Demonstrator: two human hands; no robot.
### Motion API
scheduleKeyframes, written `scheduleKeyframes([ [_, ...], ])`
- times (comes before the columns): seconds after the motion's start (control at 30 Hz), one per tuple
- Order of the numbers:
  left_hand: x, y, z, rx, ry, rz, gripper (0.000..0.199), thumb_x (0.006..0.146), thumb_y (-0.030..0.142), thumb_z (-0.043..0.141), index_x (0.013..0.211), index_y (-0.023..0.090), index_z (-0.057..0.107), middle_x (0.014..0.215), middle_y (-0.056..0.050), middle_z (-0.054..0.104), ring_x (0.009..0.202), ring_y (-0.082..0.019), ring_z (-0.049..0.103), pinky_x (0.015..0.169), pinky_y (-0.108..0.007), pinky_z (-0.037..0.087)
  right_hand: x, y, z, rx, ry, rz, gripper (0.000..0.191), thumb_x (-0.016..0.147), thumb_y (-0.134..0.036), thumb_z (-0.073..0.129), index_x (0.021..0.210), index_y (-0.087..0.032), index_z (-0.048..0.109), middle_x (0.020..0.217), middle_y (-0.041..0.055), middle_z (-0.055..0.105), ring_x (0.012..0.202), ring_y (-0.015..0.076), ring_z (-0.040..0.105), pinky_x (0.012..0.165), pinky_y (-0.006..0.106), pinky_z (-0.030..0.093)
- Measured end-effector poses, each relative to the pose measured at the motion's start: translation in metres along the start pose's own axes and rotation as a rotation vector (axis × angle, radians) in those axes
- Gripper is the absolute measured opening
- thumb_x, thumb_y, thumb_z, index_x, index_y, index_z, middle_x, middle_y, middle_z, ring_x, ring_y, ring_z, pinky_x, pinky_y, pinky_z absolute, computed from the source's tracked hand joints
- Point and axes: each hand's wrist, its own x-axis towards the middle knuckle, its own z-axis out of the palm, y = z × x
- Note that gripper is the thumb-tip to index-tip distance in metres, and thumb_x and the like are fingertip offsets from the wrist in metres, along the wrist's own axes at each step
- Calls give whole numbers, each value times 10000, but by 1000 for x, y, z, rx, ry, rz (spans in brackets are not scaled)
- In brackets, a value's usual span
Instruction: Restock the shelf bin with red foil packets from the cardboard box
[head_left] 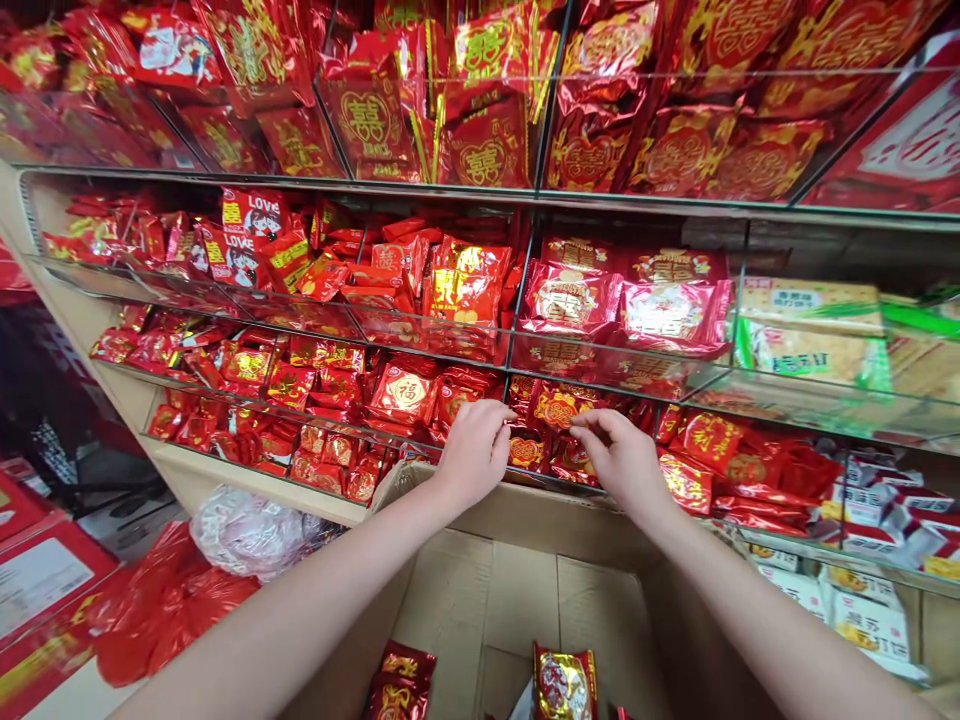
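Both of my hands reach over a cardboard box to the lowest shelf of red packets. My left hand point(474, 452) is at the shelf's front edge, its fingers curled together; whether anything is between them is hidden. To its right, my right hand point(626, 462) has thumb and fingertips brought close at the right side of a red and gold packet point(562, 406). That packet lies on others in the bin between my hands. I cannot make out whether the fingertips grip it. Another packet point(525, 452) lies lower, behind the clear front panel.
The open cardboard box point(450, 590) below holds a few packets, one gold and red point(565, 685). Clear dividers split the shelves point(262, 470). Red plastic bags point(169, 600) and a clear bag bundle point(247, 530) lie at lower left. White packets point(862, 620) sit at lower right.
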Motion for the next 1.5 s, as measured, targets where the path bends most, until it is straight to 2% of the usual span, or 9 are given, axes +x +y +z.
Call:
scheduleKeyframes([
  [0.1,-3,-4,5,202,-106,150,307,827,218,387,1111,192,502,1239,-57,466,1150,-237,356,906,-413,344,19,5,13,-130,-25,-101,180,808,-159,399,818,-164,578,825,59,586,780,160,544,746,273,415],
  [0.27,3,-6,14,423,-186,195,466,840,387,362,1256,176,384,1363,-51,321,1274,-292,151,947,-503,274,36,11,37,-355,-70,-83,272,817,-91,325,878,-149,584,855,76,590,836,185,532,773,296,385],
  [0.57,24,-17,28,539,-176,162,575,835,520,260,1249,148,400,1369,-49,310,1274,-302,140,956,-512,257,52,15,46,-605,-85,-32,270,836,-147,346,965,-200,577,835,82,625,809,227,546,743,350,338],
  [1.0,27,-26,29,466,-267,157,525,823,513,326,1228,190,416,1396,-32,249,1285,-297,108,972,-549,229,23,7,32,-103,168,-151,139,782,-183,468,803,-172,606,812,53,594,799,169,543,721,299,414],
  [1.17,9,-2,11,109,-179,73,454,815,269,448,1245,146,374,1378,-98,269,1287,-263,133,1031,-494,155,-3,-6,10,49,195,-23,123,765,-242,516,782,-170,614,812,54,602,779,162,551,748,309,431],
  [1.27,-14,30,-4,-446,-117,-357,571,789,283,497,1291,153,260,1343,-157,294,1209,-248,320,988,-446,280,-31,-20,2,296,154,273,168,718,-320,582,802,-178,613,800,45,623,720,159,563,691,312,452],
  [1.37,-30,60,-13,-1163,-254,-826,482,793,309,507,1215,198,301,1194,-145,476,1033,-212,511,865,-415,411,-58,-34,5,590,91,480,241,660,-369,632,790,-170,593,759,40,628,674,152,569,635,292,466],
  [1.43,-35,67,-13,-1392,-219,-946,451,784,239,525,1172,210,297,1121,-121,534,951,-185,555,809,-390,446,-70,-38,7,660,-21,500,247,654,-381,633,757,-164,578,719,37,617,659,152,565,622,287,467],
  [1.5,-37,62,-10,-1367,-137,-955,495,763,181,545,1169,213,264,1057,-104,568,882,-166,575,774,-373,458,-75,-37,7,612,-102,448,230,680,-381,608,736,-163,562,753,48,607,686,156,558,645,295,463],
])
